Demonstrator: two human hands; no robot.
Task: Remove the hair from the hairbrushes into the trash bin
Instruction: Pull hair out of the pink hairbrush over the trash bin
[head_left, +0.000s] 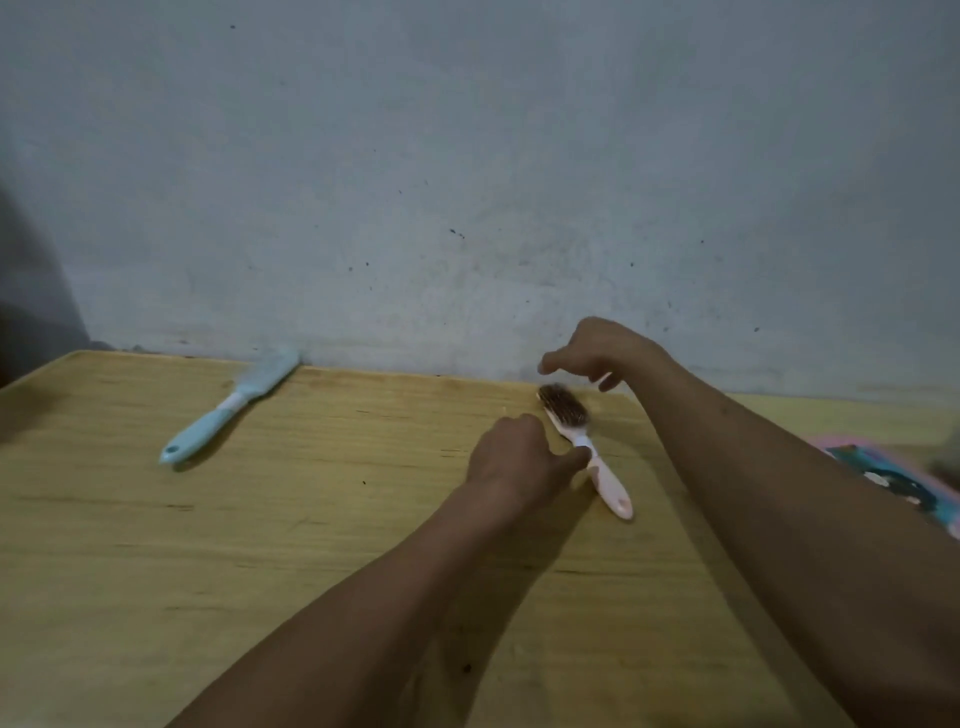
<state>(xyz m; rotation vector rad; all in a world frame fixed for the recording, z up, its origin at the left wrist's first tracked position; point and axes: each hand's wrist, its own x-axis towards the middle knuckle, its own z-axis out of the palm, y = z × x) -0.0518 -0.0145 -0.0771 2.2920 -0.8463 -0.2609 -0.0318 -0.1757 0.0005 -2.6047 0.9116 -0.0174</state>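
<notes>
Left hand (511, 457) pinches the neck of the pink brush (587, 447) lying on the table (260, 545); right hand (592, 353) hovers above its hair-clogged bristles, fingers loosely curled, empty. Hair-pulling stage, judged; next comes a pinch on the tuft. Blue brush (228, 408) lies well apart; no bin visible.

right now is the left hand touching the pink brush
Touching. The head view shows the left hand with its thumb against the neck of the pink brush, no gap between them.

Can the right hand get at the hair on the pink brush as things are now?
Probably yes: the right hand hovers just above the hair on the pink brush, nothing between them.
</notes>
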